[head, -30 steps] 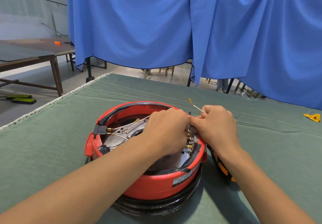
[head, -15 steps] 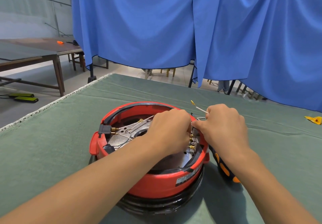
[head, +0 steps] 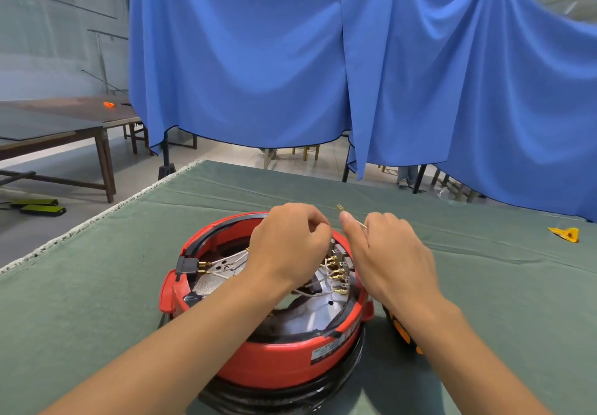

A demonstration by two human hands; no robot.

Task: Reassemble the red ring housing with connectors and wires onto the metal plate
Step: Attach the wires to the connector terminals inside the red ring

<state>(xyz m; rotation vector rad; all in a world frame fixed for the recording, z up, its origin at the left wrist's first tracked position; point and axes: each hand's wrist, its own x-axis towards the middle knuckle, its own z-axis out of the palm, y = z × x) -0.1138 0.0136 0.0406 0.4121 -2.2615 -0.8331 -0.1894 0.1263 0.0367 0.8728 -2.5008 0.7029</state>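
The red ring housing [head: 274, 363] sits on a black base on the green cloth, with the metal plate [head: 310, 314] inside it. Brass connectors with grey wires [head: 337, 272] line the inner right rim, and a black connector block [head: 187, 266] sits at the left rim. My left hand [head: 287, 246] hovers over the ring's far side with its fingers curled; its fingertips are hidden. Just right of it, my right hand [head: 384, 253] pinches a thin white wire [head: 360, 223] whose brass terminal [head: 340, 207] points up and away.
An orange and black tool [head: 400, 330] lies right of the housing, partly under my right forearm. A yellow piece [head: 563, 233] lies at the far right of the cloth. The table's left edge [head: 97, 220] runs diagonally. A blue curtain [head: 258, 59] hangs behind.
Both hands have lifted off the connectors on the right rim and parted a little, uncovering the brass terminals. My right hand still pinches the thin wire.
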